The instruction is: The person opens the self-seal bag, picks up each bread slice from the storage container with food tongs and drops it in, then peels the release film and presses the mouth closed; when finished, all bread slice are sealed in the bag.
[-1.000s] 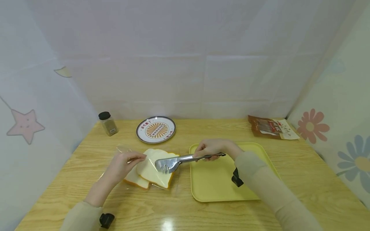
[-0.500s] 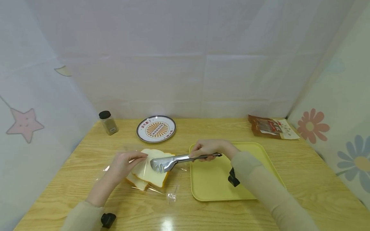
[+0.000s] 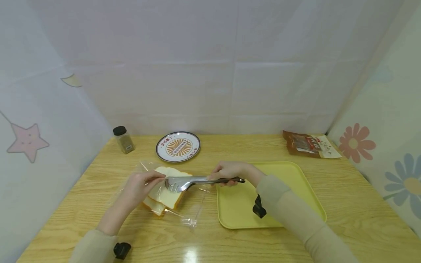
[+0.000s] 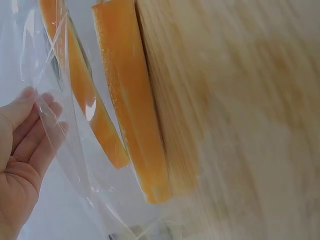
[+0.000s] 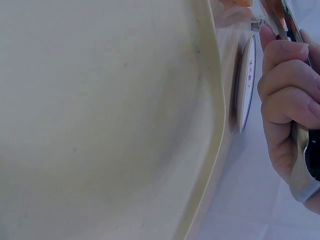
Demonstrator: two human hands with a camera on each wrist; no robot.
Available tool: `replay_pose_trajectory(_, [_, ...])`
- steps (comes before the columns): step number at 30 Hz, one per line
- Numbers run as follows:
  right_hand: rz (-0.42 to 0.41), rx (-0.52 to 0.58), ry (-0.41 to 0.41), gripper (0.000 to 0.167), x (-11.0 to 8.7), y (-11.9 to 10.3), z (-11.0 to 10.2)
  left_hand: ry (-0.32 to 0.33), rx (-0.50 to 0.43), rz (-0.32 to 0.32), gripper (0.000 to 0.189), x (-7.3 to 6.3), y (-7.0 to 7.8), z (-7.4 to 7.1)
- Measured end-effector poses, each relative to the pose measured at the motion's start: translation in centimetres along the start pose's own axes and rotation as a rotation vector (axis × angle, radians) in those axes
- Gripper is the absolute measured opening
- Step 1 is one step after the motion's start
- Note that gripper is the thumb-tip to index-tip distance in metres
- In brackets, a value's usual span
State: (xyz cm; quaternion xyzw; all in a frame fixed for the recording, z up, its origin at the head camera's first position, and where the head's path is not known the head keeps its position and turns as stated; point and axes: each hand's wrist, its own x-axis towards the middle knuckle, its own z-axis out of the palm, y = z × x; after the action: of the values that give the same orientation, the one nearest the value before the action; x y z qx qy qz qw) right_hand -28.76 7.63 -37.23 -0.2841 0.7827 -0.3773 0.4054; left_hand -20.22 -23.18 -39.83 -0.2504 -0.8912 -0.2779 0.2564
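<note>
Between thumb and fingertips my left hand [image 3: 136,184] pinches the edge of a clear plastic bag [image 4: 76,131], lifting its film. Two slices of white bread with orange-brown crust lie in the bag, the upper slice [image 3: 165,196] overlapping the lower slice [image 3: 154,207]. My right hand [image 3: 228,172] grips metal tongs [image 3: 198,179] by the handle, its fingers [image 5: 287,80] curled round it. The slotted head of the tongs lies over the upper slice, right by my left fingertips. In the left wrist view the crusts [image 4: 132,100] stand out behind the film.
A yellow tray [image 3: 243,212] lies under my right forearm. Behind the bread is a round patterned plate [image 3: 177,147], with a black-capped jar [image 3: 124,140] to its left. A brown food packet [image 3: 310,145] lies at the back right of the wooden table [image 3: 210,244].
My right hand has moved left with the tongs, whose head has come closer to my left fingertips. The upper slice has shifted a little left; my left hand has hardly moved.
</note>
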Motion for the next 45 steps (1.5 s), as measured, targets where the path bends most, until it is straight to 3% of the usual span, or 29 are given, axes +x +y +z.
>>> replay_pose_trajectory(8, [0.038,-0.018,0.071,0.038,0.4,-0.9,0.9,0.016,0.015,0.011,0.013,0.0,0.2,0.1])
replay_pose_trajectory(16, [0.082,0.156,0.177,0.037,1.2,-0.3,3.8,0.008,0.039,-0.044,0.012,-0.1,0.0,-0.3])
replay_pose_trajectory(24, [0.085,0.185,0.274,0.035,1.5,-0.7,5.9,0.002,0.083,-0.027,0.012,-0.4,0.0,-0.5])
replay_pose_trajectory(29, [0.107,0.276,0.231,0.035,1.6,-0.8,6.1,0.002,0.074,-0.027,0.013,-0.4,0.2,-0.6])
replay_pose_trajectory(35, [0.13,0.397,0.155,0.037,1.2,0.0,5.7,0.058,0.098,-0.006,0.014,-0.3,-0.2,-1.2])
replay_pose_trajectory(45, [0.119,0.317,0.201,0.037,1.3,-0.5,5.6,0.052,0.154,0.042,0.013,-0.1,0.2,-1.3])
